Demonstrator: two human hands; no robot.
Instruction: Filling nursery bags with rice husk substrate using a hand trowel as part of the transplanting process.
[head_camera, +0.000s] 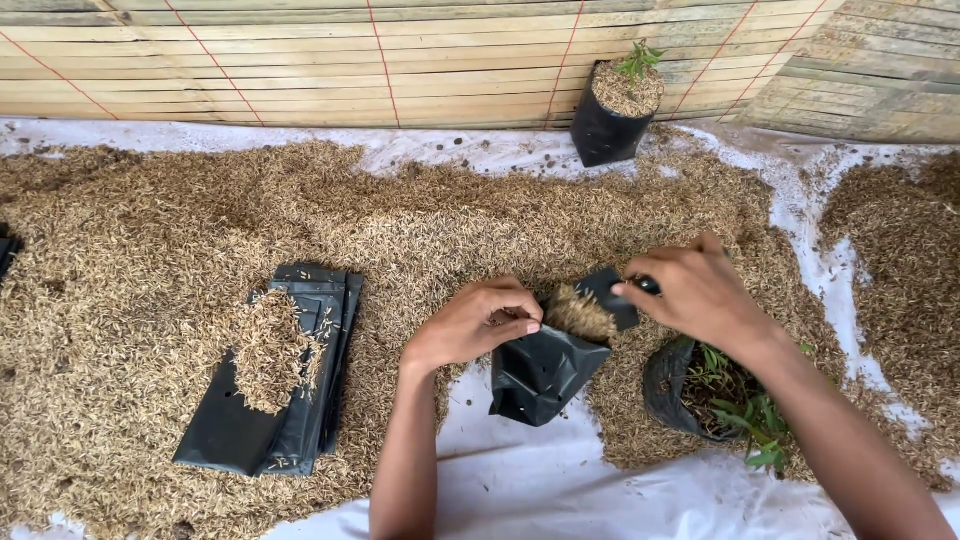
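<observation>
The left hand (468, 325) and right hand (695, 292), grips closed, held open the small black plastic nursery bag (540, 372), keeping its dry husk filling (580, 312) from spilling

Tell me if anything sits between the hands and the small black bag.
Nothing visible does. The left hand and right hand both grip the rim of the black bag, which is partly filled with husks.

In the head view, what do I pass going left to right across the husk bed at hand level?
Stack of flat black bags → left hand → black bag being filled with husk → right hand → open black bag holding green seedlings.
</observation>
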